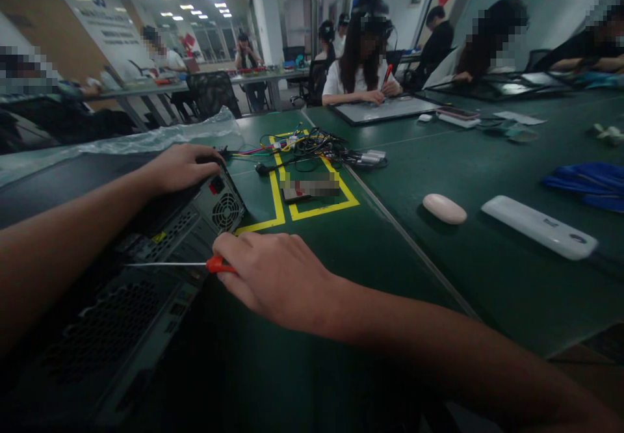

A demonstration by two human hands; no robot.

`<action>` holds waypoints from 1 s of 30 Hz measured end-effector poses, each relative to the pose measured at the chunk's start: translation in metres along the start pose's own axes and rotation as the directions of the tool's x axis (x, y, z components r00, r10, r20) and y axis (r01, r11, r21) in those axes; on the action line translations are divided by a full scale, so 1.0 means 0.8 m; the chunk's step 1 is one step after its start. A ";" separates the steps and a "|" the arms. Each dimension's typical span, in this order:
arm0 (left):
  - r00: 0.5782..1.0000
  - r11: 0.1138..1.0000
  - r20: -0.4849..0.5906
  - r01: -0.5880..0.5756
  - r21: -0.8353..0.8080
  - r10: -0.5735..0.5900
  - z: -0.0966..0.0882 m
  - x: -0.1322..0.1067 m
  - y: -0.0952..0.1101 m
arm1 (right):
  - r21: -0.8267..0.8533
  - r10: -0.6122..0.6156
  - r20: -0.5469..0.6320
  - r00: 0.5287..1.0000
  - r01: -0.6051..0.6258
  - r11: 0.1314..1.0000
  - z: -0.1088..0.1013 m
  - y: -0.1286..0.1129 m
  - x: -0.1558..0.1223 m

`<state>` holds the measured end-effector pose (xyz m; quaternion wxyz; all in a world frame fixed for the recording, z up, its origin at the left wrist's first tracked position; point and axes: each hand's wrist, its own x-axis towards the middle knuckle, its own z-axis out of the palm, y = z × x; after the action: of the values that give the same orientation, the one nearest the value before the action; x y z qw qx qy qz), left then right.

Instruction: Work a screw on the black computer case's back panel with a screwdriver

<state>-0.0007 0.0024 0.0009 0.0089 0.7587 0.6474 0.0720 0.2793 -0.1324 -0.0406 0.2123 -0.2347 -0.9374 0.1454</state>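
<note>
Computer case (195, 241) sits on the left of the green table (390, 270), left hand (188, 168) palm-down with bent fingers over its far top edge, right hand (280, 280) closed on a red screwdriver (214, 264), shaft across the back panel, tip contact can't tell, tabletop stretching right from there. Yellow tape (324, 209) frames a small flat box (309, 189), tangled cables (316, 147) over its far end. Plastic sheet (195, 135) behind case; pinkish mouse (444, 209), white bar (536, 226), blue cloth (587, 184) well right.
</note>
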 end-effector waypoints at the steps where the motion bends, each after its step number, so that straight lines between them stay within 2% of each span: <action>1: 1.000 1.000 -0.006 0.003 0.001 -0.003 0.000 0.000 0.000 | -0.001 -0.001 -0.002 1.000 0.001 1.000 0.000 0.000 0.000; 14: 1.000 1.000 0.000 0.009 -0.012 -0.009 -0.003 -0.003 0.000 | -0.002 0.024 0.029 0.999 -0.024 1.000 -0.007 -0.005 0.000; 22: 1.000 1.000 0.009 -0.015 -0.027 0.015 -0.003 -0.005 0.001 | 0.024 0.049 0.025 0.999 -0.049 0.998 -0.004 -0.006 0.003; 26: 1.000 0.999 -0.006 -0.029 -0.023 0.029 -0.002 -0.005 0.000 | 0.039 0.077 0.059 0.995 -0.079 0.996 -0.002 -0.008 0.003; 30: 1.000 1.000 -0.003 -0.014 -0.028 0.014 -0.002 -0.004 0.000 | 0.043 0.048 0.044 0.998 -0.050 0.998 -0.002 -0.007 0.002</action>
<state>-0.0018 -0.0009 0.0019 0.0182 0.7629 0.6411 0.0822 0.2767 -0.1358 -0.0367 0.1934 -0.2495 -0.9323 0.1763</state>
